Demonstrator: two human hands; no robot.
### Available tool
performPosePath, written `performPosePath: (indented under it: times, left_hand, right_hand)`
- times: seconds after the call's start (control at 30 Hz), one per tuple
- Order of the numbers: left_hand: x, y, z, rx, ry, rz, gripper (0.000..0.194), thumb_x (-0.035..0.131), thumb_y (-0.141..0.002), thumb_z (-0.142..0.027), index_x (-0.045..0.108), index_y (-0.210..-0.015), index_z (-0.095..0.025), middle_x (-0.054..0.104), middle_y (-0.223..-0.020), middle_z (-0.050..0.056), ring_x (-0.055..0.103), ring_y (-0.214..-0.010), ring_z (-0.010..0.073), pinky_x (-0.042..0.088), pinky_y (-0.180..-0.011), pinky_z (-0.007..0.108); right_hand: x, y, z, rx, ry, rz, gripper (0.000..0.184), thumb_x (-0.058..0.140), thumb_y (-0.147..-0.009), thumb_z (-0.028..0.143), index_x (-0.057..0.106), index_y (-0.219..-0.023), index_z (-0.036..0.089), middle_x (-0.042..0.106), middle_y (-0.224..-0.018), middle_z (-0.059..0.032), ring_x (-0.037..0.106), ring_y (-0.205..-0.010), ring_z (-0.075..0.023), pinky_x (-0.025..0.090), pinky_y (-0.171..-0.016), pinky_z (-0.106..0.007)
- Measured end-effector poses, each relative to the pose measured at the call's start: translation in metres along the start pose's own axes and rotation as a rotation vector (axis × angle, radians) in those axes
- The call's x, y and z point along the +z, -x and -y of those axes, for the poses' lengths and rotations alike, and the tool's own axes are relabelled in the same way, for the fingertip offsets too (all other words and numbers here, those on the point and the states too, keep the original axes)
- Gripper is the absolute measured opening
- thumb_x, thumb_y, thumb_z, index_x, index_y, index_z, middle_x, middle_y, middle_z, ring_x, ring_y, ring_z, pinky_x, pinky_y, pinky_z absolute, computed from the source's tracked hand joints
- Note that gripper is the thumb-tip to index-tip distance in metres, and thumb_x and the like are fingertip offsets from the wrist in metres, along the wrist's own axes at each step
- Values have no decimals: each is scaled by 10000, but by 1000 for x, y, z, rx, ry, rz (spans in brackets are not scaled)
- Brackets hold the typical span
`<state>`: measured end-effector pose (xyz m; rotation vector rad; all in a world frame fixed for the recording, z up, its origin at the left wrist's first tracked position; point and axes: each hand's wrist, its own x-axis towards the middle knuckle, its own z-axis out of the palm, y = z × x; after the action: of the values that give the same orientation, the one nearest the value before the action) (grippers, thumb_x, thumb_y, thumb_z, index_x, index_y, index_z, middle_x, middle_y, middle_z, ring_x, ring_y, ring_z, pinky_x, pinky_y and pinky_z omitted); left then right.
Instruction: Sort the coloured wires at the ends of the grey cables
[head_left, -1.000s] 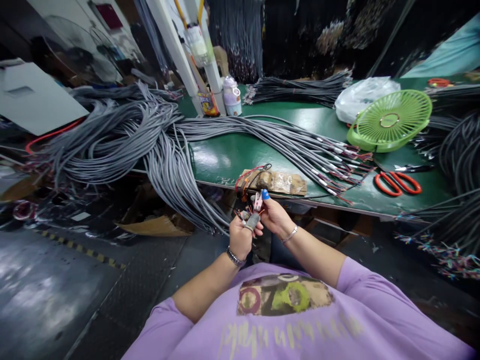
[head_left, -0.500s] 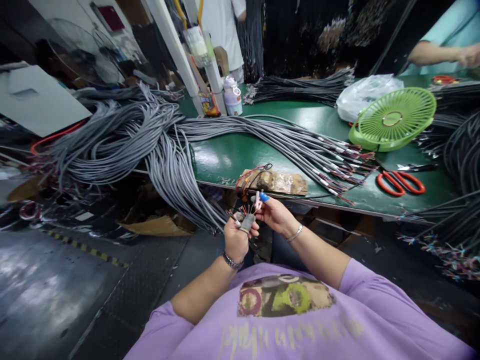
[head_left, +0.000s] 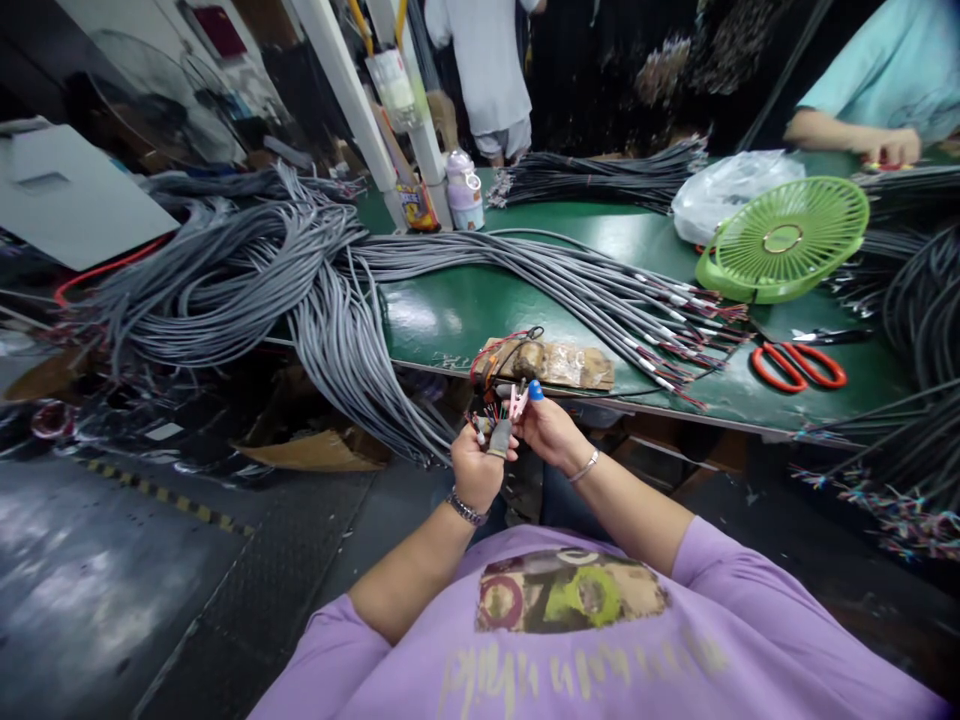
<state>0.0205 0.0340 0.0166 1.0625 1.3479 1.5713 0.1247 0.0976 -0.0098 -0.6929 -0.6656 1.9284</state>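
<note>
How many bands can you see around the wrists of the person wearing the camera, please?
2: a dark band just behind the left hand, and a silver band just behind the right hand. No others show.

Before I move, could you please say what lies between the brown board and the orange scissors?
Grey cable ends with exposed wires, in the head view.

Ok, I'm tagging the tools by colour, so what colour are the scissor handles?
The scissor handles are orange-red, best seen in the head view.

A green fan (head_left: 787, 238) stands beside a clear plastic bag (head_left: 731, 195).
</note>
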Motion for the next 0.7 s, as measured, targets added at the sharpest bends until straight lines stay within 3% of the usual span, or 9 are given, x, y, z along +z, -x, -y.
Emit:
performPosePath:
  times: [0.23,0.7]
  left_hand:
    - [-2,3,7,20,-57,1,246,676,-736,-379,582,-743,-152,636,-546,-20,560,-388,83,456,-393,177]
    - [-8,11,5,1,-29,53,215,677,-735,-346,584,-739,-152,631,-557,-18,556,-402,80,456,-401,175]
  right_hand:
    - [13,-2,4,3,-196,-119,347,678,-758,499,660,-739,153,624,-644,0,546,-563,-95,477,-538,-213]
    - [6,10,3,136,-201,-37,465,504,-829,618,623,-768,173,628,-696,-17,544,-571,-101,461,-537,-218]
